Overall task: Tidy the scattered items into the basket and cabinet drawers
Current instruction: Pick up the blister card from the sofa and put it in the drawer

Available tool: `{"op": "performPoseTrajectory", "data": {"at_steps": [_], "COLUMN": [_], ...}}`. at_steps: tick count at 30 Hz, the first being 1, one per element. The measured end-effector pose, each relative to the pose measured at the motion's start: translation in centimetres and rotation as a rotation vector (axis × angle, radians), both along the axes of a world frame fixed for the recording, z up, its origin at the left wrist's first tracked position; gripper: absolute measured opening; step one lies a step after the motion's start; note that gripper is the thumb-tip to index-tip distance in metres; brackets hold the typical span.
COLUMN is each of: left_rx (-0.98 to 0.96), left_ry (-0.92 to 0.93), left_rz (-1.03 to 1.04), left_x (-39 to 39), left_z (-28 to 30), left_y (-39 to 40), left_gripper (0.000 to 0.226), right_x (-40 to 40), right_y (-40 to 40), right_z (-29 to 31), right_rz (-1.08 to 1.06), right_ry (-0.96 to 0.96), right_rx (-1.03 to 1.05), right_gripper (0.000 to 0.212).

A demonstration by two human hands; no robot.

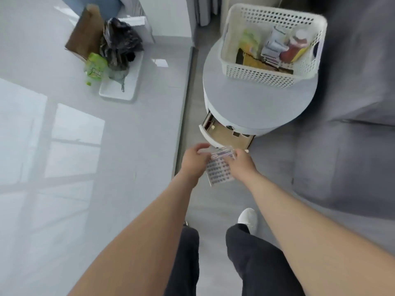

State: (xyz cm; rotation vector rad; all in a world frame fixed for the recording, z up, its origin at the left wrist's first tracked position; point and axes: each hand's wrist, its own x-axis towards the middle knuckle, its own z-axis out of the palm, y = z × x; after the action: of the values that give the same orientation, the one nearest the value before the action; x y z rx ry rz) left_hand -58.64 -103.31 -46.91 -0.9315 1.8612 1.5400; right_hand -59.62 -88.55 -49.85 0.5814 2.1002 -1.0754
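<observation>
Clear dotted packet (pixel 218 170), gripped by left hand (pixel 193 160) and right hand (pixel 240 162).

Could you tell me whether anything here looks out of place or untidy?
Yes: on the glossy table, a brown paper bag, crumpled black bag and green packet lie heaped, partly over the white tray.

Open drawer (pixel 226 133) mouth free above, basket (pixel 271 73) well behind, sofa (pixel 352 103) close alongside.
</observation>
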Motion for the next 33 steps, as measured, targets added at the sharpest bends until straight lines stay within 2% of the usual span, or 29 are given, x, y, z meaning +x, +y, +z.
{"op": "performPoseTrajectory", "data": {"at_steps": [3,5,7,10,13,16,19,23,30,33], "left_rx": [0.026,0.024,0.007,-0.067,-0.168,-0.273,-0.396,-0.430,-0.519,-0.657], "left_ry": [-0.048,-0.048,-0.010,0.060,0.153,0.257,0.364,0.429,0.506,0.553], "left_rz": [0.004,-0.029,-0.037,-0.058,-0.067,-0.024,-0.071,-0.181,-0.234,-0.300], "left_x": [0.4,0.3,-0.4,-2.5,-5.5,-9.1,-11.7,-11.5,-11.1,-11.6], "left_z": [-7.4,-12.4,-17.3,-23.7,-28.5,-33.1,-36.5,-39.0,-40.3,-40.8], "left_y": [0.6,0.7,0.7,0.9,0.7,0.9,0.8,2.0,2.2,3.0], "left_gripper": [0.037,0.040,0.036,0.034,0.037,0.039,0.039,0.039,0.027,0.021], "right_x": [0.4,0.3,-0.2,-1.5,-3.6,-6.8,-9.3,-10.0,-9.3,-10.5], "right_y": [1.0,0.8,0.4,0.6,1.4,2.4,2.9,1.7,2.7,3.3], "right_z": [-8.6,-14.1,-18.3,-23.8,-27.9,-32.3,-35.3,-36.5,-36.9,-38.1], "right_rz": [-0.277,-0.379,-0.392,-0.257,0.068,0.415,0.570,0.490,0.467,0.443], "right_ry": [-0.013,0.001,0.004,0.113,0.285,0.443,0.502,0.401,0.400,0.341], "right_rx": [-0.021,-0.055,-0.073,-0.064,-0.060,-0.011,0.084,0.109,0.008,0.024], "right_gripper": [0.013,0.022,0.034,0.071,0.097,0.090,0.077,0.060,0.054,0.056]}}
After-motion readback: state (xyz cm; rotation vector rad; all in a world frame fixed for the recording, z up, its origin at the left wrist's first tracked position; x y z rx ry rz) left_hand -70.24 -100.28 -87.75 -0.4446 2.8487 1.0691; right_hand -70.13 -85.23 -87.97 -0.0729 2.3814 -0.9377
